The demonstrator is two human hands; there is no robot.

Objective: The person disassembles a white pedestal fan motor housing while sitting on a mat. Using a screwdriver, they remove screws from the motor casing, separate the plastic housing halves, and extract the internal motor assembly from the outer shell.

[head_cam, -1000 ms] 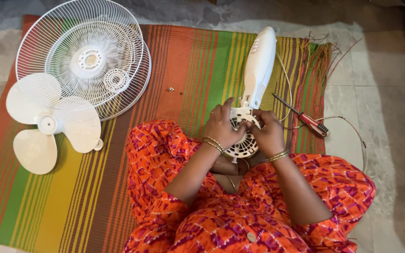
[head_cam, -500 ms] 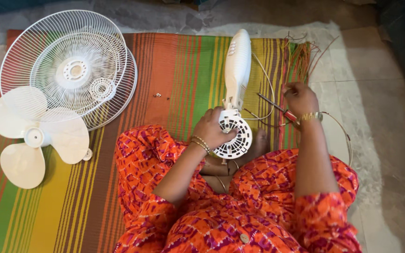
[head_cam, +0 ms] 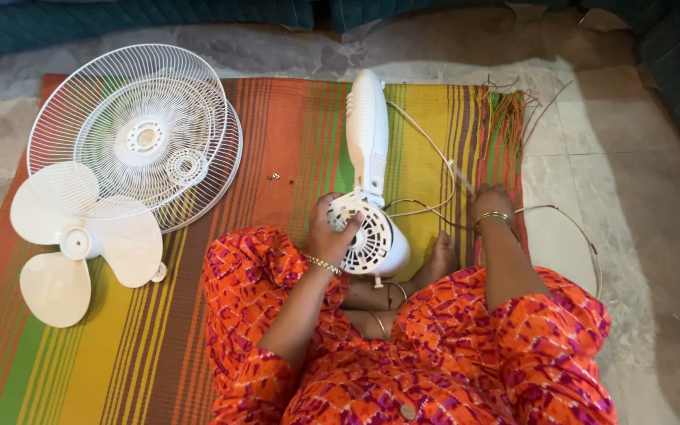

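I sit on a striped mat [head_cam: 198, 197] with a white fan body [head_cam: 367, 134] lying in front of me. Its round vented motor housing [head_cam: 373, 242] rests by my feet. My left hand [head_cam: 330, 230] grips the left side of that housing. My right hand [head_cam: 491, 203] is out to the right at the mat's edge, closed around a screwdriver [head_cam: 460, 176] that shows only as a blurred streak pointing up and left. The fan's white cord [head_cam: 434, 153] loops between the body and my right hand.
Two white wire grilles [head_cam: 139, 130] lie stacked at the mat's upper left, with the three-lobed fan blade [head_cam: 72, 244] just below them. Small screws [head_cam: 275, 176] lie on the mat. A thin wire ring [head_cam: 584, 236] rests on the stone floor at right.
My right hand left the motor housing, reached right to the screwdriver and closed on it. The left hand stayed on the housing. The view shifted a little.
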